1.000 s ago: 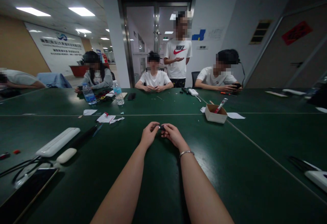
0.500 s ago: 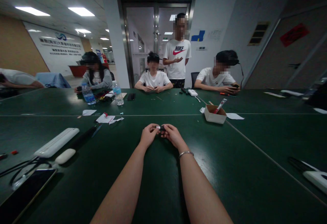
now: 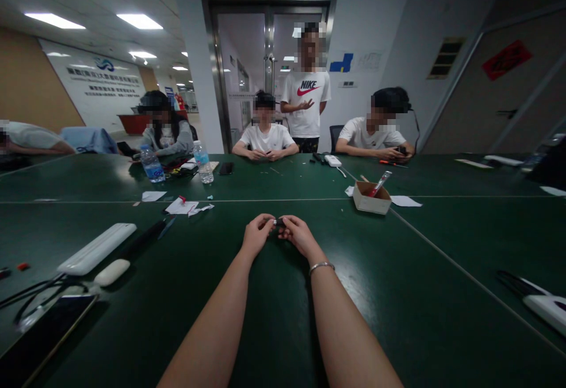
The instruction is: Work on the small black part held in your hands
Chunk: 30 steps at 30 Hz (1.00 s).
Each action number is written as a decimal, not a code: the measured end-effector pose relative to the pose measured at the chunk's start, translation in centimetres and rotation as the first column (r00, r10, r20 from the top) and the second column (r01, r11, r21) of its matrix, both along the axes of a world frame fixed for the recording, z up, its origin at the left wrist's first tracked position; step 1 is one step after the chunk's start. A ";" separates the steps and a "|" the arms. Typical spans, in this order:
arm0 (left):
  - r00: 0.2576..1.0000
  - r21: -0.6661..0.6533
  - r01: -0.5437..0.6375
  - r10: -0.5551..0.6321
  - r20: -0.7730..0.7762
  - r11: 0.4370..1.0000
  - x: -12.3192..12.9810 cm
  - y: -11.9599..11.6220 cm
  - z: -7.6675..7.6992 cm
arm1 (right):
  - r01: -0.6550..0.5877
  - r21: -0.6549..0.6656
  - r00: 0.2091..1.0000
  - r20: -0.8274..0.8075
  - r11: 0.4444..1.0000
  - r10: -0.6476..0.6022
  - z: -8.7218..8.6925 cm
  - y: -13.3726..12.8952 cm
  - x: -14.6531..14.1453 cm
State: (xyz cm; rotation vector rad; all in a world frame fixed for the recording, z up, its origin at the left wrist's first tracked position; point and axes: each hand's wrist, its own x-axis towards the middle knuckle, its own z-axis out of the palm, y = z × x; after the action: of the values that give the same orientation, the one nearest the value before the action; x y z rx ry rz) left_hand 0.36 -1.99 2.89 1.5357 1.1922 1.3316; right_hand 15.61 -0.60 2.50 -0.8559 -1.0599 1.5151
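So the little dark piece with a shiny end (image 3: 278, 222) is pinched right between both grips, left hand (image 3: 257, 237) on the shiny end, right hand (image 3: 299, 236) on the dark end. Looks light and stiff to me, maybe a bit slippery, so fingertips near the ends seem best. Ahead and right of the grip, an open box (image 3: 371, 204) on the surface (image 3: 283, 299) has a slim stick (image 3: 382, 181) leaning out. Two bottles (image 3: 152, 171) sit ahead-left; can't tell how full.

The green table (image 3: 389, 305) carries a smartphone (image 3: 48, 329), a power strip (image 3: 98, 249), two plastic bottles (image 3: 203, 164), paper scraps (image 3: 182, 207) and an open box (image 3: 372, 201).
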 end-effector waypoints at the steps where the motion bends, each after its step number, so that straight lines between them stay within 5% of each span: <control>1: 1.000 0.012 0.010 -0.010 -0.004 1.000 0.0 0.0 0.0 | 0.000 0.002 1.000 -0.003 1.000 0.000 0.0 0.0 0.0; 30: 1.000 -0.013 -0.001 0.001 -0.007 1.000 -0.2 0.4 -0.6 | 0.000 0.003 1.000 -0.011 1.000 0.000 0.0 -0.1 0.1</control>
State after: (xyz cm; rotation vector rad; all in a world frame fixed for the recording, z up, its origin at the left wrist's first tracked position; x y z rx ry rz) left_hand 0.19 -1.57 2.30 1.5313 1.2037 1.3175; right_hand 15.68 -0.67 2.53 -0.8441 -1.0541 1.5164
